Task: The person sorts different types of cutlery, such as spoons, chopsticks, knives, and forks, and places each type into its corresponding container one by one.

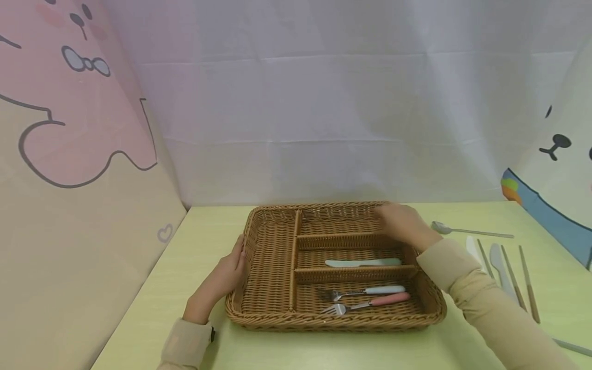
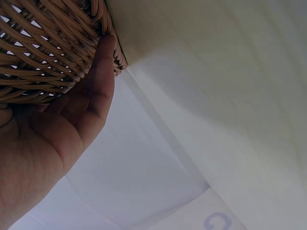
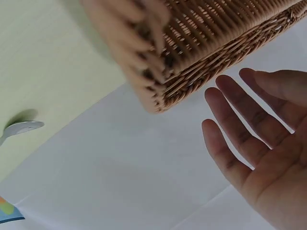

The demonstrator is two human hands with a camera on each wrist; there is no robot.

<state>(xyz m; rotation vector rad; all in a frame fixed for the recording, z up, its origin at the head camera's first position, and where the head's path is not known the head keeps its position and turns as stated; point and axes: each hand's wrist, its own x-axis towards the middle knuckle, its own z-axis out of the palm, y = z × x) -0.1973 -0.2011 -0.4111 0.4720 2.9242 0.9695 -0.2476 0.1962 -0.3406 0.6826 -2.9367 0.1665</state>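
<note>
A brown wicker basket (image 1: pixel 333 322), rectangular with rounded corners and a braided rim, sits on the pale yellow surface (image 1: pixel 139 308). The left hand (image 1: pixel 225 276) presses its fingers, lying together, against the woven left wall; the right hand (image 3: pixel 280 143), empty, spreads its fingers wide just beside the far right corner. A smooth mint-green knife (image 1: pixel 363 262) lies in the middle compartment, two metal-tined forks (image 1: pixel 390 299) in the nearest.

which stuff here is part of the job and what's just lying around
Part of the job, it seems: wicker tray, left hand at its side, right hand by its far edge, pale green knife, pale-blue-handled fork, pink-handled fork.

Lying about, untouched: spoon, knives, chopsticks on the tabletop, though they may belong too.
</note>
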